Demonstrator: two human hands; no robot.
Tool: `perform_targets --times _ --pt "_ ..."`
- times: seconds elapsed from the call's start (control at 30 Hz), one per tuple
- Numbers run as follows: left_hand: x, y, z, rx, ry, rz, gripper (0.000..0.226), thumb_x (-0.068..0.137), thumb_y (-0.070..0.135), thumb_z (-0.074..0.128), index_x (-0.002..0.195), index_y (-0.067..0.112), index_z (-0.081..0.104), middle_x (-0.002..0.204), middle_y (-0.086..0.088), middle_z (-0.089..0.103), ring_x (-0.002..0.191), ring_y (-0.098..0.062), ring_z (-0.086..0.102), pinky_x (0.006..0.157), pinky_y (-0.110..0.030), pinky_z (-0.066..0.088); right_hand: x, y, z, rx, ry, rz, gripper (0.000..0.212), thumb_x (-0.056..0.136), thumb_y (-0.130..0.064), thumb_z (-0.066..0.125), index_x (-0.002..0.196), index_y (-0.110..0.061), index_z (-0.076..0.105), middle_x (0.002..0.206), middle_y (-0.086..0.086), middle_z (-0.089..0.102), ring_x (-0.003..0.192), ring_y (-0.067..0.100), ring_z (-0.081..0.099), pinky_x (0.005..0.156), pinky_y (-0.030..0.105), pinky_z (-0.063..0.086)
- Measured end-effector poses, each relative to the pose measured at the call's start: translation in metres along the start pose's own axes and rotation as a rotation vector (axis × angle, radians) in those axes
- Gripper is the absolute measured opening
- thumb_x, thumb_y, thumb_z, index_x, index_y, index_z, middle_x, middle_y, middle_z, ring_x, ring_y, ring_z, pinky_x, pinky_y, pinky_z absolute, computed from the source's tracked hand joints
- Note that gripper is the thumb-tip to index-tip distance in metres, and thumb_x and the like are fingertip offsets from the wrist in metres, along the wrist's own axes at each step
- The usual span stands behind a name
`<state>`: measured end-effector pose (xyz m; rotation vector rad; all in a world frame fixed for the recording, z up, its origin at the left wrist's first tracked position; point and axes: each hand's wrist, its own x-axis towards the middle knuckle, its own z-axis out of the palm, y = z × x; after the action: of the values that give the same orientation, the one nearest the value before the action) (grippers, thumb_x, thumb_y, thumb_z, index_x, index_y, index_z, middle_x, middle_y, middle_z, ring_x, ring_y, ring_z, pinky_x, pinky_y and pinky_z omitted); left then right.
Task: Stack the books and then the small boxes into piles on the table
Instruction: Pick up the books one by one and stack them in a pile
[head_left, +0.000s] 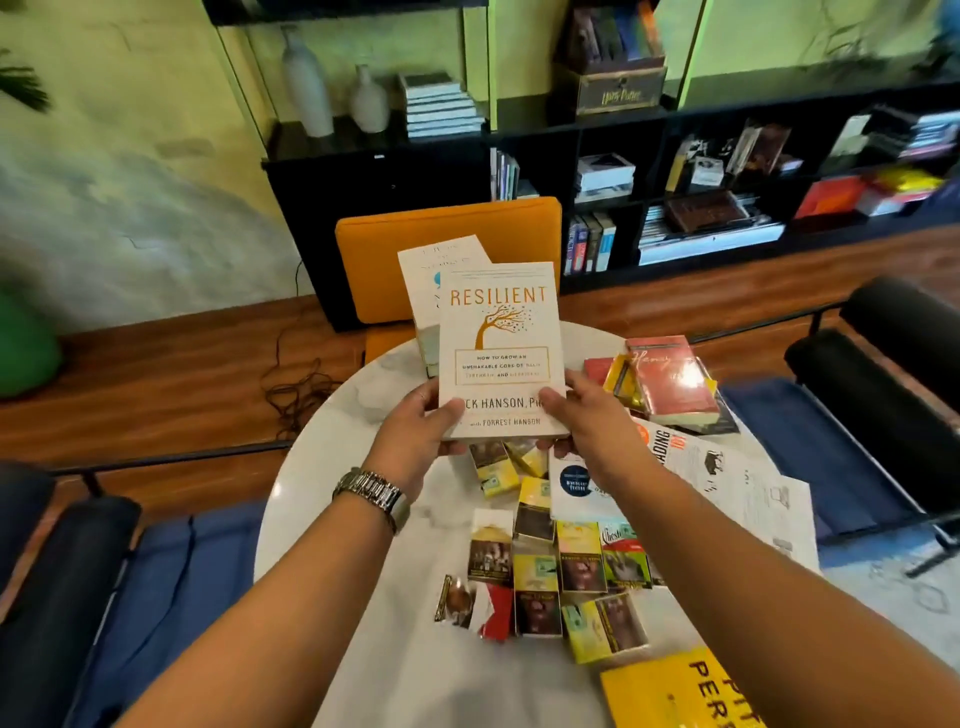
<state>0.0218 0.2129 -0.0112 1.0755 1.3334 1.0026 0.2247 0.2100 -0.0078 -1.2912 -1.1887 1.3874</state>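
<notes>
White paperback titled Resilient (501, 343) was held up over the far part of the round marble table (322, 499), its long axis running away from the person, cover facing up toward the camera. Both hands clamped its near edge: the left hand (415, 426) at the near left corner, the right hand (589, 421) at the near right corner, thumbs on the cover and fingers curled beneath. A second white book (426, 291) sat just behind and under it, offset to the left; whether it rested on the table or was carried too, I could not tell. That book lay straight ahead of the hands, equally near both, so I judged the held one would go down onto it.

Counted, other books: a red one (670, 376) at right, a white one (727, 478) nearer, a yellow one (685, 691) nearest. Small boxes (535, 566) lay scattered in the middle, roughly a dozen
</notes>
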Motion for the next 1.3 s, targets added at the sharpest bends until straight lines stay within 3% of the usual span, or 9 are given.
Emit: perform_targets --times 0.13,0.27,0.37,0.43,0.63,0.73,0.9,1.07,1.3 --pt "0.035 0.042 -0.011 -0.065 0.093 0.037 0.022 0.097 0.016 0.049 0.116 0.022 0.059 0.113 0.001 0.067 0.091 -0.013 0.064 0.058 -0.02 0.052 0.058 -0.048 0.013 -0.158 0.011 -0.027 0.029 0.098 -0.027 0.052 0.124 -0.018 0.06 0.096 0.005 0.073 0.06 0.018 0.063 0.049 0.027 0.046" --pt "0.078 0.077 -0.027 0.045 0.156 0.023 0.014 0.097 0.026 0.05 0.103 0.025 0.062 0.103 0.002 0.067 0.09 -0.018 0.058 0.076 -0.034 0.05 0.115 -0.089 0.021 -0.239 0.08 0.0 0.024 0.097 -0.034 0.054 0.112 -0.018 0.065 0.087 0.003 0.068 0.058 0.015 0.054 0.052 0.028 0.044" --pt "0.108 0.087 -0.038 0.144 0.185 -0.021 0.02 0.096 0.033 0.047 0.09 0.025 0.064 0.105 0.0 0.066 0.095 -0.022 0.058 0.086 -0.034 0.047 0.157 -0.103 0.03 -0.322 0.08 0.077 0.023 0.095 -0.037 0.057 0.093 -0.016 0.066 0.084 0.007 0.064 0.059 0.017 0.051 0.057 0.03 0.043" --pt "0.121 0.087 -0.04 0.245 0.176 -0.045 0.028 0.097 0.036 0.043 0.105 0.02 0.065 0.12 -0.002 0.064 0.11 -0.025 0.058 0.1 -0.04 0.045 0.173 -0.104 0.034 -0.401 0.082 0.134 0.028 0.095 -0.039 0.056 0.083 -0.014 0.061 0.076 0.008 0.06 0.057 0.017 0.049 0.055 0.029 0.041" --pt "0.139 0.079 -0.043 0.403 0.121 -0.099 0.045 0.102 0.033 0.035 0.135 0.004 0.048 0.14 -0.017 0.049 0.13 -0.033 0.045 0.109 -0.04 0.037 0.203 -0.084 0.04 -0.449 0.104 0.199 0.032 0.093 -0.041 0.058 0.078 -0.013 0.061 0.077 0.011 0.062 0.063 0.023 0.049 0.052 0.031 0.035" --pt "0.143 0.075 -0.042 0.42 0.115 -0.12 0.045 0.104 0.024 0.029 0.14 -0.001 0.038 0.146 -0.02 0.039 0.135 -0.034 0.037 0.111 -0.039 0.033 0.209 -0.076 0.041 -0.488 0.126 0.194 0.034 0.092 -0.045 0.057 0.077 -0.015 0.062 0.082 0.012 0.063 0.066 0.024 0.052 0.058 0.036 0.041" --pt "0.146 0.068 -0.041 0.438 0.116 -0.102 0.046 0.104 0.026 0.027 0.143 0.003 0.034 0.15 -0.016 0.035 0.138 -0.031 0.033 0.113 -0.039 0.031 0.211 -0.073 0.041 -0.686 0.134 0.134 0.037 0.093 -0.047 0.054 0.082 -0.013 0.062 0.1 0.009 0.068 0.094 0.029 0.064 0.091 0.047 0.052" --pt "0.149 0.064 -0.037 0.47 0.135 -0.11 0.049 0.103 0.035 0.026 0.141 0.006 0.038 0.144 -0.018 0.043 0.133 -0.033 0.041 0.106 -0.036 0.036 0.211 -0.067 0.039 -0.737 0.125 0.104 0.043 0.093 -0.05 0.052 0.106 -0.013 0.07 0.102 0.007 0.071 0.091 0.028 0.065 0.089 0.045 0.053" --pt "0.149 0.061 -0.035 0.386 0.213 -0.163 0.05 0.104 0.034 0.023 0.141 0.005 0.038 0.144 -0.019 0.043 0.133 -0.034 0.041 0.105 -0.034 0.036 0.207 -0.067 0.039 -0.845 0.13 0.083 0.048 0.099 -0.051 0.037 0.104 -0.014 0.067 0.09 0.005 0.064 0.082 0.025 0.06 0.079 0.04 0.05"
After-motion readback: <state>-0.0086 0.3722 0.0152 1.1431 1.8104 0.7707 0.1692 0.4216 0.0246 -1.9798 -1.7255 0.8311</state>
